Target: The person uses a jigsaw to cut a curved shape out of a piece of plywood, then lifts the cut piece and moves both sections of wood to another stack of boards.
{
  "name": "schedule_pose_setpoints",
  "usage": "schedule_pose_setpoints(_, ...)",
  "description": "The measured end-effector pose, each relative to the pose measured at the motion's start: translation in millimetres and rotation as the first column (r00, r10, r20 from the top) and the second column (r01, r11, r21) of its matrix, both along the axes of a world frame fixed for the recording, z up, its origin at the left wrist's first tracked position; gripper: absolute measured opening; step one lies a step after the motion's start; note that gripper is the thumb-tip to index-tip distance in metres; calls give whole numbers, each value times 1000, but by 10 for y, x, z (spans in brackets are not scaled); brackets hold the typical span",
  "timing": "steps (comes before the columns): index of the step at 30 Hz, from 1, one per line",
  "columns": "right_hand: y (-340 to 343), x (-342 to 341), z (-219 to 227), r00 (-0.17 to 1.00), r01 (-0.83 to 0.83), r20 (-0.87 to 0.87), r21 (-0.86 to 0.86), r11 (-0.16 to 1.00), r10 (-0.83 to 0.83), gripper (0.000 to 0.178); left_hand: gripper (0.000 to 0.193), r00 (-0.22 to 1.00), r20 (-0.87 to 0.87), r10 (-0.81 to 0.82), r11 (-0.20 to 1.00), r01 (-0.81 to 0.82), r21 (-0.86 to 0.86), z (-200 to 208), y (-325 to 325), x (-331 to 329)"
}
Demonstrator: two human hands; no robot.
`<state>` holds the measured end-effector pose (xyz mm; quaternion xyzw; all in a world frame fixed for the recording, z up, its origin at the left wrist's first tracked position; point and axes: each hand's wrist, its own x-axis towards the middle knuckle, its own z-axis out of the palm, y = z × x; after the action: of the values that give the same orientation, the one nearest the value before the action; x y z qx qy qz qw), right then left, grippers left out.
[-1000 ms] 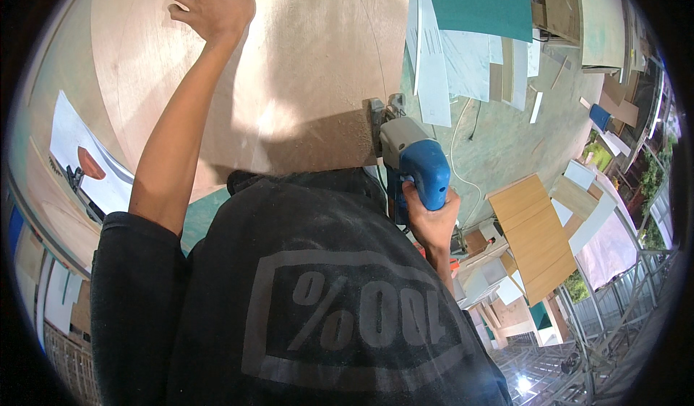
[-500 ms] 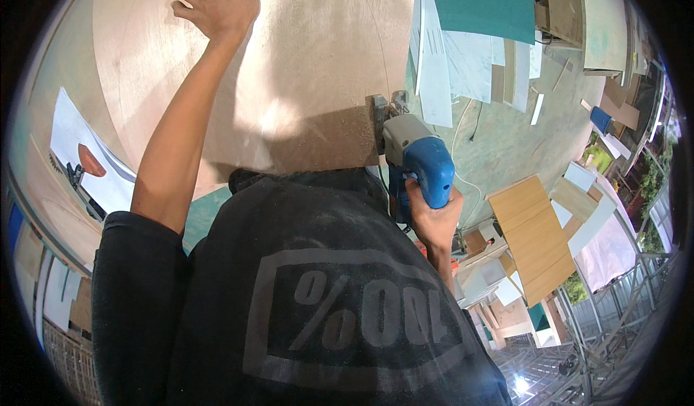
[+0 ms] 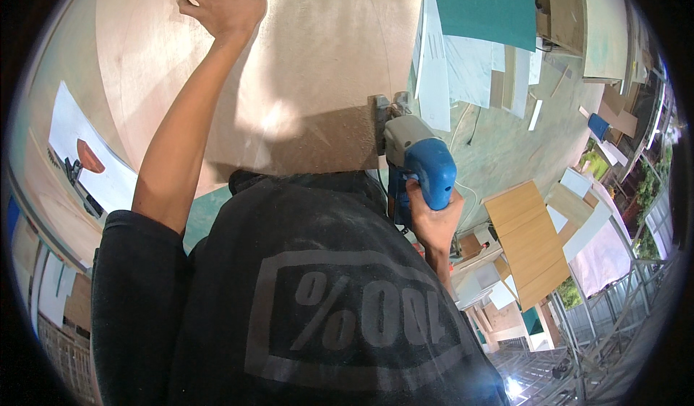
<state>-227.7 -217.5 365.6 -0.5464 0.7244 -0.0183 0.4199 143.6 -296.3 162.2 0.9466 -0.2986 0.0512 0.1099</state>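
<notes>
A large sheet of plywood (image 3: 318, 59) lies in front of me, with a thin curved line along its right part. My left hand (image 3: 228, 5) rests on its upper left area, fingers spread and partly bent, some tips cut off by the top of the picture. In my right hand (image 3: 435, 218) is the handle of a blue and grey power jigsaw (image 3: 426, 159). Its metal base sits at the sheet's near right edge, beside the lower end of the line. The blade itself is hidden.
White offcut strips (image 3: 434, 80) and a green panel (image 3: 484, 8) lie right of the sheet. A pale cord (image 3: 473, 196) runs over the floor behind the jigsaw. A wood-grain board (image 3: 528, 243) leans at the right. Left stands a white board with hand tools (image 3: 87, 156).
The picture has shifted slightly, so my left hand appears a little further right and lower. The jigsaw stays at about the same place on the sheet's edge, still in my right hand.
</notes>
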Motion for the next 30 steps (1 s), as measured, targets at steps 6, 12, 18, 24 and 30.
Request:
schedule_pose_setpoints(6, -25, 21, 7, 1000, 8, 17, 13, 1000, -8, 15, 63, 1000, -19, 3, 1000, -3, 17, 13, -9, -2)
schedule_pose_setpoints(12, -38, 45, -16, 999, 35, 21, -13, 999, -34, 22, 65, 999, -40, 5, 1000, -5, -7, -4, -1, 2)
schedule_pose_setpoints(18, -46, 38, -29, 999, 48, 7, -2, 999, -48, 23, 66, 998, -64, 2, 1000, -3, -1, 2, -2, 3)
schedule_pose_setpoints(24, -59, 3, 19, 1000, 3, 17, 85, 996, -4, 22, 63, 1000, -11, -3, 999, 3, -50, -33, 12, 25)
schedule_pose_setpoints(30, 140, -175, -27, 999, 39, 16, 70, 997, -40, 22, 60, 989, 110, -98, 988, 110, -110, -215, 58, 147)
